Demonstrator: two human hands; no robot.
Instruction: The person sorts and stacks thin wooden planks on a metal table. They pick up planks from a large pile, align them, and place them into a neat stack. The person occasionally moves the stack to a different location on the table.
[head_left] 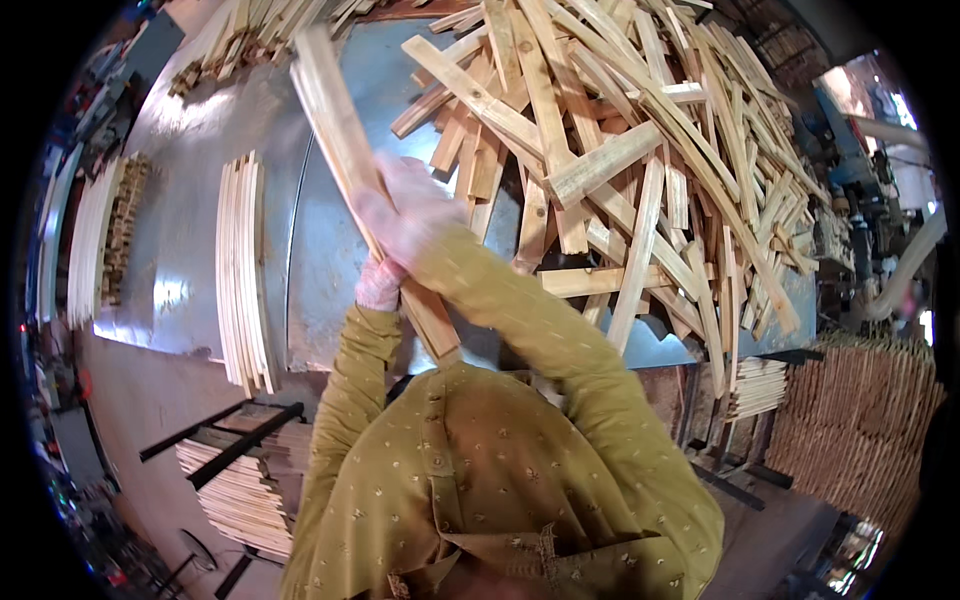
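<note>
A small bundle of pale wooden slats (345,140) slants across the front of my body, its far end blurred by motion. My left hand (380,284), in a light glove, closes round the bundle near its lower part. Just above it, my right hand (418,205), gloved too and smeared by movement, grips the slats from the right side; some of its fingers are hard to make out. The near end of the bundle reaches my chest. To the right of my hands lies a large jumbled heap of loose wooden slats (600,180).
The metal table (185,220) carries a neat row of slats (240,270) left of my hands. Another stack (95,240) stands at its left edge, and more slats (240,45) lie far left. Stacked wood (850,430) stands low right; a rack with slats (235,485) is low left.
</note>
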